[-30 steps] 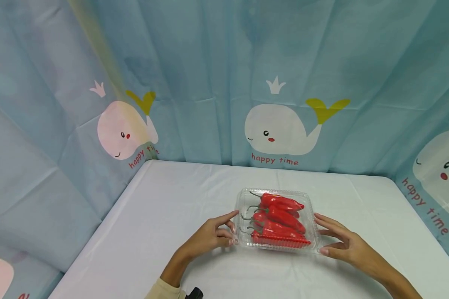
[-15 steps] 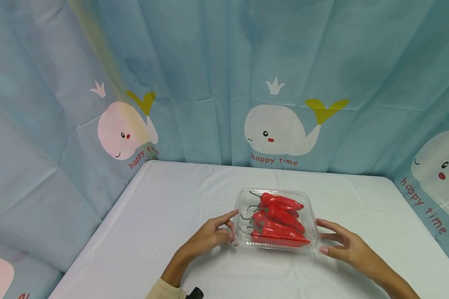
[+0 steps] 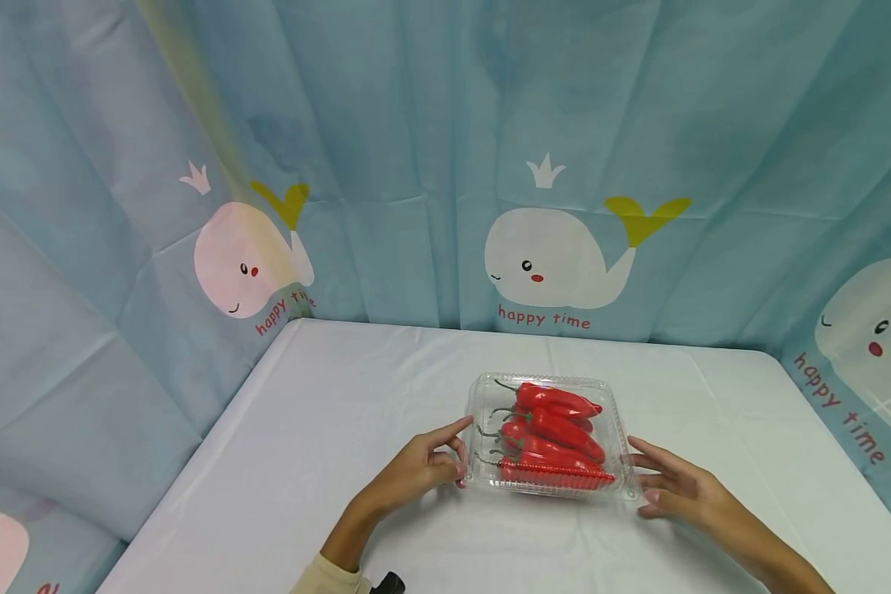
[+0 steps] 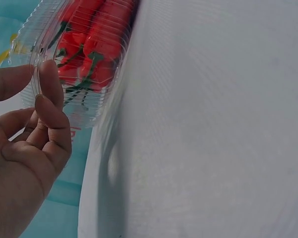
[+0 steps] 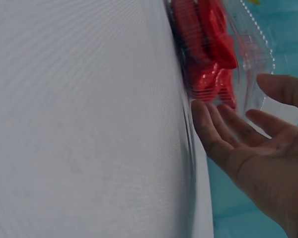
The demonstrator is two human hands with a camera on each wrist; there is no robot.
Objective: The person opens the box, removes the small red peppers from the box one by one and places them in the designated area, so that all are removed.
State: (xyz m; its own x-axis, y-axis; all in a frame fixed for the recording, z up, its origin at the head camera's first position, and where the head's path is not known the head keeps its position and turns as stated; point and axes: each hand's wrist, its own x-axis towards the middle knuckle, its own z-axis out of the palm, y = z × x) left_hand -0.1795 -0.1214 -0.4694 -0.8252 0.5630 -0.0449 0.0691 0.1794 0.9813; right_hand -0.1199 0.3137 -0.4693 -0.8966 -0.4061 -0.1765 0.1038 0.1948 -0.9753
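Note:
A clear plastic clamshell box [image 3: 473,404] lies closed on the white table [image 3: 341,396], with several red chili peppers [image 3: 557,429] inside. My left hand [image 3: 460,450] is at the box's left side; thumb and curled fingers pinch the rim near the front-left corner. In the left wrist view the left hand [image 4: 35,89] has the box rim [image 4: 97,99] between thumb and forefinger, with the peppers [image 4: 89,44] behind. My right hand [image 3: 649,474] lies with straight fingers against the box's front-right corner. The right wrist view shows the right hand [image 5: 228,99] spread beside the box [image 5: 253,49] and the peppers [image 5: 208,44].
Blue curtains printed with white whales [image 3: 549,256] close in the table at the back and on both sides. A small dark object [image 3: 386,584] sits at the near edge by my beige left sleeve [image 3: 327,577]. White cloth stretches left of the box.
My right hand has slid slightly nearer and lower along the box's right side toward its front corner. The left hand and the box have hardly moved.

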